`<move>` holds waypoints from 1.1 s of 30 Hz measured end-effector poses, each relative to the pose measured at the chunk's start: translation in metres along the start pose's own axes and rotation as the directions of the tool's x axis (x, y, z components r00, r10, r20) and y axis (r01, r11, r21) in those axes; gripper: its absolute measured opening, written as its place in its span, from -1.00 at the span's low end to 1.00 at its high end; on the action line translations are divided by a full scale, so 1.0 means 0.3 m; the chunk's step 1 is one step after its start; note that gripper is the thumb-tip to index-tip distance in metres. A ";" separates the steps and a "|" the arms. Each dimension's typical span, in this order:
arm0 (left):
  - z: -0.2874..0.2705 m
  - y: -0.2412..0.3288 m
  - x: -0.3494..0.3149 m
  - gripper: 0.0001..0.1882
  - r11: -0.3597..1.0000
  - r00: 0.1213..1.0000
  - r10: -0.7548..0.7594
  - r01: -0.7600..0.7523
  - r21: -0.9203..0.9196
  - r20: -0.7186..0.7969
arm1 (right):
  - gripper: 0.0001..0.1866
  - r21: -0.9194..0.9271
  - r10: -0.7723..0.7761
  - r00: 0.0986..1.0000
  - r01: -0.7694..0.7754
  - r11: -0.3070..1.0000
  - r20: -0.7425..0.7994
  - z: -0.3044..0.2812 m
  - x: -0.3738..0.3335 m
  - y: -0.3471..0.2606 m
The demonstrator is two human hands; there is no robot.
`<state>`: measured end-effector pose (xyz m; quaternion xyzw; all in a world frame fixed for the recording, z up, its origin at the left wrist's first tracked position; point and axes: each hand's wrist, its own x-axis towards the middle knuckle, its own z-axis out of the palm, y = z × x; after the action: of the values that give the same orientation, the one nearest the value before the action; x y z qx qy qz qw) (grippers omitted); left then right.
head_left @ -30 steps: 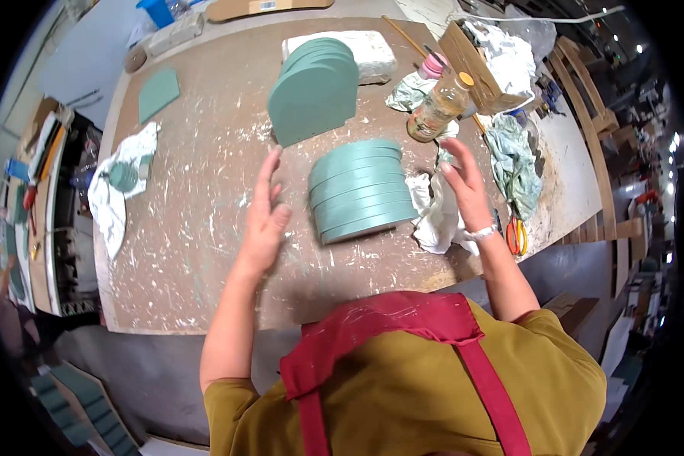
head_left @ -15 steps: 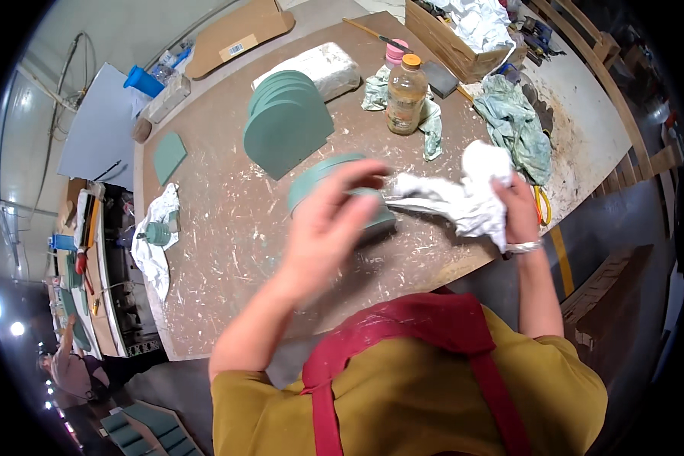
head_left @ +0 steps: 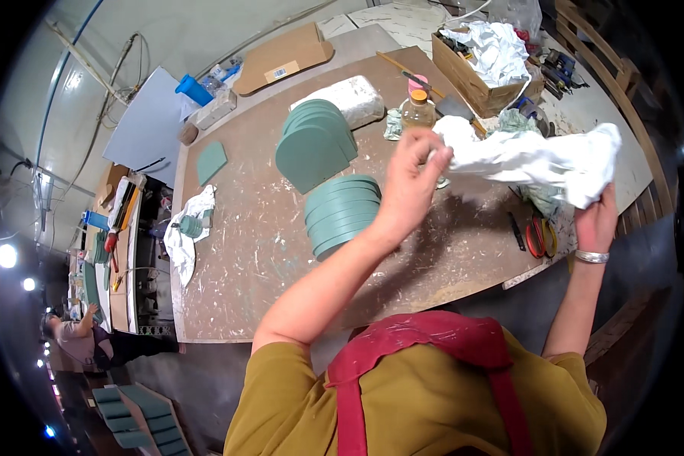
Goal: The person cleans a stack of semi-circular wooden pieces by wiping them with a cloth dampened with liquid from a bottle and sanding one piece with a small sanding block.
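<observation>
Stretched between my two hands above the table is a white cloth. My left hand pinches its left end, just in front of the bottle with the orange cap. Around the cloth's far right end, my right hand is closed, past the table's right edge. Left of my left forearm stands a row of green rounded boards. Behind it, more green arched boards lean together beside a white wrapped block. The cloth partly covers a green-stained rag.
A cardboard box with white cloths stands at the back right. Scissors lie near the right edge. On the left are a single green board and a white cloth under small green pieces. Another person stands far left.
The bunched cloth has been lifted and spread out. My left hand moved right from the boards and took its end; my right hand moved outward. The view has shifted.
</observation>
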<state>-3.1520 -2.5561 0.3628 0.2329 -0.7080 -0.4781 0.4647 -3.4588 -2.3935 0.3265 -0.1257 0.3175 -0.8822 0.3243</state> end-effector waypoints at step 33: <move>0.212 -0.117 -0.038 -0.50 0.737 0.765 -0.618 0.644 -0.206 0.180 | -0.73 -0.652 0.456 0.771 -0.071 0.755 0.445 0.246 -0.091 0.212</move>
<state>-3.2068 -2.5334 0.3194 0.3732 -0.5415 -0.7052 0.2650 -3.3752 -2.4484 0.3417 -0.4350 0.4807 -0.5947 0.4755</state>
